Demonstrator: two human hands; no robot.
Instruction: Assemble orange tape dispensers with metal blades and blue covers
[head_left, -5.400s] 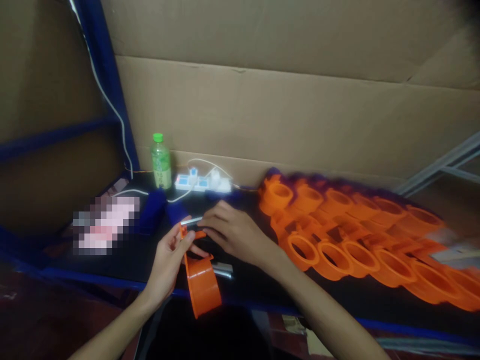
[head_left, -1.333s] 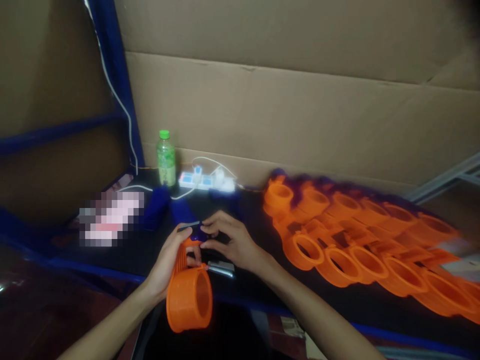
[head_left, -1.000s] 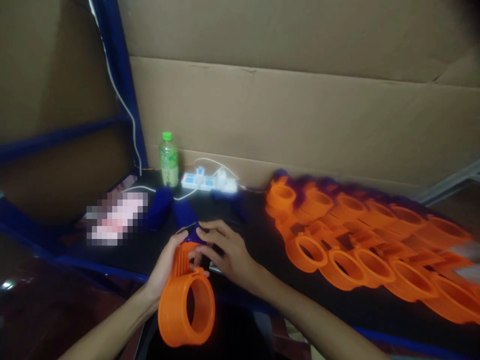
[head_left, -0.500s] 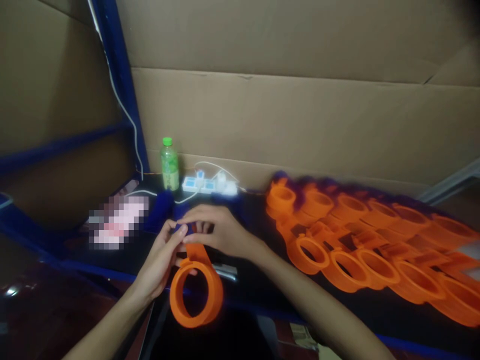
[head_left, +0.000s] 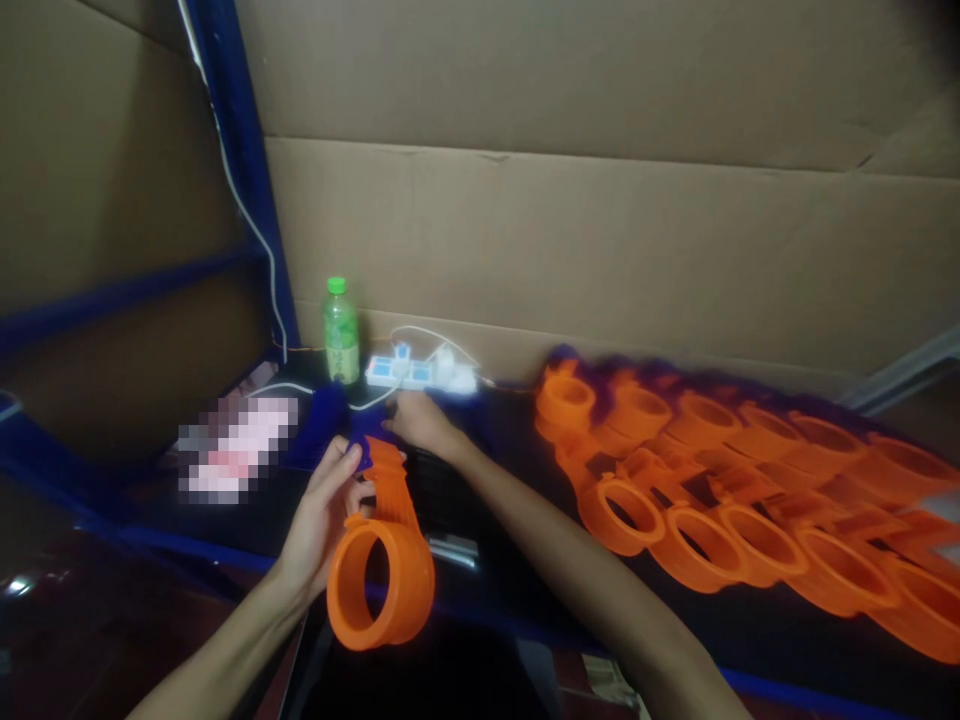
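My left hand (head_left: 324, 510) is closed on the narrow upper end of an orange plastic tape dispenser (head_left: 420, 590). The dispenser's round ring hangs down below the hand, and a small dark blue piece (head_left: 365, 458) shows by the thumb. Farther back, my right hand (head_left: 421, 422) is apart from the dispenser, its fingers curled downward over dark blue parts (head_left: 379, 425) in front of the power strip. What those fingers hold, if anything, is hidden.
Many orange tape dispensers (head_left: 697, 540) stand in rows on the right of the dark table. A green-capped bottle (head_left: 341, 335) and a white power strip (head_left: 397, 372) with cables are at the back. Cardboard (head_left: 585, 240) lines the wall; a silvery bar (head_left: 454, 550) lies near the front.
My right hand has left the dispenser's upper end and moved back toward the blue parts. The dispenser, still in my left hand, has turned a little and shifted slightly left.
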